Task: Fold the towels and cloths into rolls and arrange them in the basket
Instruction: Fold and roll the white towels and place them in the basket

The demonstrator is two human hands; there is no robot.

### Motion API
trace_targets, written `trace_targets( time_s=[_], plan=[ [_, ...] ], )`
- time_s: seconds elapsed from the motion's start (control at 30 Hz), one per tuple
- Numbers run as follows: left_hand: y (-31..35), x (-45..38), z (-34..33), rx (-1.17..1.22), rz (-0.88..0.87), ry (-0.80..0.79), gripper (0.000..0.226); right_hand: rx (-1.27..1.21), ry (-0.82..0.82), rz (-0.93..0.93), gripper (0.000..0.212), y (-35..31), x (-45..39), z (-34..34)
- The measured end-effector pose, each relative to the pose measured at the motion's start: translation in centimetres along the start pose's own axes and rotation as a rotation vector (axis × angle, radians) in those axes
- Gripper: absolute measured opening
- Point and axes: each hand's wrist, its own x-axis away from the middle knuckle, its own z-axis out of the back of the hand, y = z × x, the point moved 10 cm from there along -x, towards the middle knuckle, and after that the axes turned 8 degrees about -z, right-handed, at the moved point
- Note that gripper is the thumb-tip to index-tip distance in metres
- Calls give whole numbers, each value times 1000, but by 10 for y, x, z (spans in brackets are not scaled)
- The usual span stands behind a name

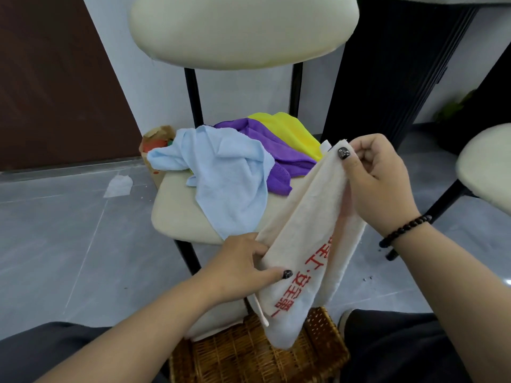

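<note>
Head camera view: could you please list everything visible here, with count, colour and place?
white towel: 1, cream with red lettering, held up over the basket
blue cloth: 1, light blue, chair seat
purple cloth: 1, purple, chair seat
yellow cloth: 1, yellow, back of seat
chair: 1, cream seat, black legs, ahead
basket: 1, brown wicker, floor
paper bag: 1, brown, behind chair
left hand: 1, pinches towel's lower edge
right hand: 1, pinches towel's top corner

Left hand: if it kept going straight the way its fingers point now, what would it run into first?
The left hand points right, and its fingers already pinch the white towel with red lettering, so it would push into that towel first. Beyond it, likely the right forearm, though depth is unclear.
</note>
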Motion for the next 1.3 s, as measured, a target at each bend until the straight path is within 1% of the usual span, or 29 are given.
trace_targets(
  time_s=[0.03, 0.1, 0.17, 0.2, 0.33, 0.47, 0.57, 0.63, 0.7, 0.77, 0.83, 0.9, 0.97, 1.0, 1.13, 1.2, 1.23, 1.3],
  plan=[
    [-4, 2, -1, -10, 5, -17, 27, 2, 30, -30, 4, 7, -4, 6],
    [-19, 7, -5, -46, 30, -55, 30, -4, 80, -87, 6, 20, -10, 18],
    [-30, 12, -10, -88, 41, -96, 49, -1, 103, -137, 7, 30, -13, 28],
    [-33, 15, -10, -105, 35, -98, 54, 4, 109, -157, 7, 34, -14, 31],
    [-39, 26, 2, -142, 42, -71, 61, 27, 126, -218, 10, 48, -16, 39],
    [-46, 34, 33, -105, 93, 36, 59, 20, 158, -278, 13, 60, -19, 45],
    [-54, 43, 56, -41, 175, 115, 40, -1, 162, -318, 13, 66, -19, 46],
    [-57, 49, 66, 17, 198, 136, 42, -13, 167, -333, 13, 68, -18, 46],
    [-56, 55, 74, 42, 187, 156, 48, -26, 172, -344, 14, 70, -18, 47],
    [-56, 60, 79, 54, 175, 184, 48, -33, 174, -354, 14, 71, -16, 46],
    [-56, 63, 80, 75, 168, 211, 41, -38, 184, -362, 15, 74, -14, 47],
    [-57, 65, 83, 116, 172, 251, 27, -48, 195, -382, 17, 77, -14, 48],
    [-59, 68, 90, 226, 187, 345, 14, -69, 199, -411, 17, 81, -13, 50],
    [-59, 69, 95, 306, 190, 405, 12, -86, 197, -428, 17, 83, -13, 51],
    [-67, 77, 113, 604, 222, 638, 38, -162, 160, -483, 17, 88, -8, 48],
    [-69, 78, 117, 764, 225, 705, 51, -205, 131, -505, 17, 90, -6, 42],
    [-70, 77, 119, 826, 227, 733, 53, -226, 112, -517, 16, 90, -5, 39],
    [-70, 77, 122, 924, 229, 798, 40, -291, 68, -541, 15, 91, -2, 32]
  ],
)
